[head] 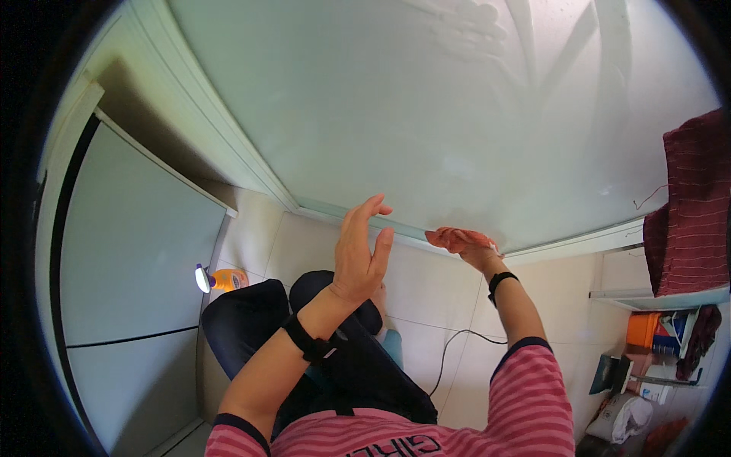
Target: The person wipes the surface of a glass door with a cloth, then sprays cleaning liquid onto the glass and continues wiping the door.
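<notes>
My right hand (481, 256) is closed on an orange-red cloth (457, 239) and presses it against the lower edge of a frosted glass door panel (445, 143) with an embossed pattern. My left hand (362, 251) is raised before the panel's lower left part, fingers apart and slightly bent, with nothing in it. Black bands circle both wrists. An orange spray bottle (231, 279) with a purple and white head is on the tiled floor to the left, beside my knee.
At left is a pale cabinet door (143, 228). A dark red cloth (697, 205) hangs at the right. Below it stand an orange box (643, 330), a dustpan-like item and a white plastic bag (622, 418). A black cable (444, 360) lies on the floor tiles.
</notes>
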`<action>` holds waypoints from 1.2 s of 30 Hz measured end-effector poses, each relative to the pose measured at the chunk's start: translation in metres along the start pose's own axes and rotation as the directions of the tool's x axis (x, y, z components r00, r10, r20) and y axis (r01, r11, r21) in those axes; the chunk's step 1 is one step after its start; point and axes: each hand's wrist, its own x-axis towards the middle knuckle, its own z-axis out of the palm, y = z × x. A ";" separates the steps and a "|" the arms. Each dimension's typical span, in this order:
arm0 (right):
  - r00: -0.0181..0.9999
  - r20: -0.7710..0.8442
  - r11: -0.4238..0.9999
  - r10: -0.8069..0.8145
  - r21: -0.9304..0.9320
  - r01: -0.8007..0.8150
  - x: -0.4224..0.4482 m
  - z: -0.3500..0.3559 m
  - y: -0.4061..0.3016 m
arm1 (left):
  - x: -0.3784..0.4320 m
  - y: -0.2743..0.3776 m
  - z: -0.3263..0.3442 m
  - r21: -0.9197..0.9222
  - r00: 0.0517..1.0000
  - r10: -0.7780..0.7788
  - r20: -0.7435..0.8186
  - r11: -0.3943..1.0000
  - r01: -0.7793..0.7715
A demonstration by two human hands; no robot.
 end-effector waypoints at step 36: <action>0.626 0.371 -0.432 -0.686 -0.900 0.060 0.198 0.074 -0.094 | 0.017 -0.146 -0.130 -0.617 0.468 -0.763 -0.446 0.641 0.456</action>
